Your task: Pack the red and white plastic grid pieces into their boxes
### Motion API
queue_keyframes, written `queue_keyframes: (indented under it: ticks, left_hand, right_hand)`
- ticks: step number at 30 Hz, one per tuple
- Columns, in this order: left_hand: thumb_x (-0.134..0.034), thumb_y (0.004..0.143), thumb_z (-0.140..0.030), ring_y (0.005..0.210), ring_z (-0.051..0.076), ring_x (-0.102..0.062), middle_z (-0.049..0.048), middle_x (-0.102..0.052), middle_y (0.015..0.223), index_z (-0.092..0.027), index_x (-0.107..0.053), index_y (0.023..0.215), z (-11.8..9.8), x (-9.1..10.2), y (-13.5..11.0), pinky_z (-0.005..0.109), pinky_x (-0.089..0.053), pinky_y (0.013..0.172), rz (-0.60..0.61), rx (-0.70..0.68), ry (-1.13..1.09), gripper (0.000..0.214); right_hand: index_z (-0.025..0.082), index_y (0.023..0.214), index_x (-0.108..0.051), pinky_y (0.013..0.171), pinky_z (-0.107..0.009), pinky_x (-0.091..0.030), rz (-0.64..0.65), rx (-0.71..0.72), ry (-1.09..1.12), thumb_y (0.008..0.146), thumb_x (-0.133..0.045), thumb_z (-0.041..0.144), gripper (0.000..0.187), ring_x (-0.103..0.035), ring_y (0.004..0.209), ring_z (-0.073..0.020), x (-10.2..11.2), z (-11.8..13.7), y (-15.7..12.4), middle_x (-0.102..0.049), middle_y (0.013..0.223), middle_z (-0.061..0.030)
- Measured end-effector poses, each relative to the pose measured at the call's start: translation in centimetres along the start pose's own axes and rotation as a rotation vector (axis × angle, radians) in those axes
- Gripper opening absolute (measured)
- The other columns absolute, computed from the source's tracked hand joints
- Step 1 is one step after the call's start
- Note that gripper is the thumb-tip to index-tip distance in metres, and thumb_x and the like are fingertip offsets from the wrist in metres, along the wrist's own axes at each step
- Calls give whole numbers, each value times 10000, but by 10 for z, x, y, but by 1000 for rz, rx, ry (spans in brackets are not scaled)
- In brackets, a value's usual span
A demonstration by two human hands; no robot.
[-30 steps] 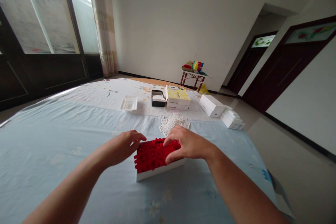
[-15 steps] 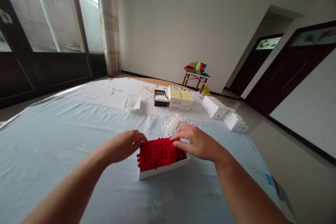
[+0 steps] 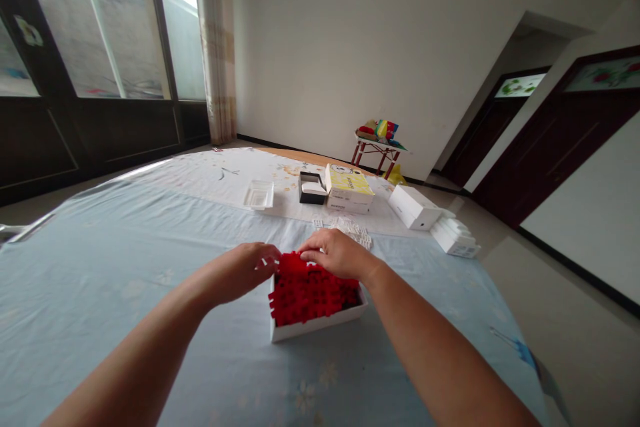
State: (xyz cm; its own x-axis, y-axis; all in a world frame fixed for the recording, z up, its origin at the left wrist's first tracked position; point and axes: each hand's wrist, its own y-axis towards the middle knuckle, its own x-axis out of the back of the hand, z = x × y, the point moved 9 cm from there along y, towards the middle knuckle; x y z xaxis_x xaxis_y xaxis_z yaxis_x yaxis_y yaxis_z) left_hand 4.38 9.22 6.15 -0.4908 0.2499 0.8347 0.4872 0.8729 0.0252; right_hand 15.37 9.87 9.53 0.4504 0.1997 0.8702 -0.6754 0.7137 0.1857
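A shallow white box (image 3: 320, 328) stands on the blue cloth, heaped with red notched-edge interlocking pieces (image 3: 305, 297). My right hand (image 3: 334, 253) reaches over its far side. Its thumb and fingers are closed on the top edge of a flat red piece (image 3: 293, 264), which leans up at the box's far left part. My left hand (image 3: 245, 268) is at the far left corner, fingers loosely curved and apart, fingertips close by that same piece. Whether they touch it I cannot tell. Behind my right hand lies a pile of white grid-like pieces (image 3: 355, 230), partly hidden.
Farther back are a clear plastic tray (image 3: 259, 195), an open black box (image 3: 312, 197) and a yellow and white box (image 3: 349, 190). To the right lie a white carton (image 3: 414, 208) and stacked white boxes (image 3: 454, 235). The table's edge curves around at right.
My right hand has moved left along the box's far side, closer to my left hand. A flat red piece now stands raised between them. The view has shifted slightly.
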Motion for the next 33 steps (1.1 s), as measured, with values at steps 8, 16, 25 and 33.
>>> queue_keyframes:
  ticks: [8, 16, 25, 33]
  left_hand:
    - [-465, 781, -401, 747, 171, -610, 18, -679, 815, -229, -658, 886, 3, -1, 1, 260, -453, 670, 22, 46, -84, 279]
    - [-453, 762, -326, 709, 156, -604, 7, -679, 769, -213, -662, 796, 4, -6, 6, 241, -439, 644, 3, 32, -81, 240]
    - [-459, 735, -294, 683, 153, -591, 26, -655, 783, -199, -663, 779, 2, -12, 11, 246, -447, 623, 5, 33, -73, 229]
    - [-444, 790, -430, 761, 173, -605, 30, -685, 875, -224, -664, 926, 16, 1, 8, 262, -459, 699, -49, 34, -79, 331]
  right_hand:
    - [200, 902, -709, 784, -260, -390, 136, 48, -271, 832, -537, 217, 187, -591, 811, -146, -21, 9, 9, -691, 836, -49]
    - [218, 918, -691, 757, -250, -398, 67, -54, -253, 758, -631, 262, 177, -602, 798, -143, -23, 2, 15, -689, 826, -26]
    - [196, 844, -718, 668, -212, -400, 113, -104, -72, 793, -596, 293, 164, -595, 721, -119, -32, -16, 7, -693, 771, -19]
    - [206, 997, -668, 884, -296, -352, -114, 83, -49, 772, -610, 462, 346, -545, 917, -163, 5, 28, -30, -663, 959, -50]
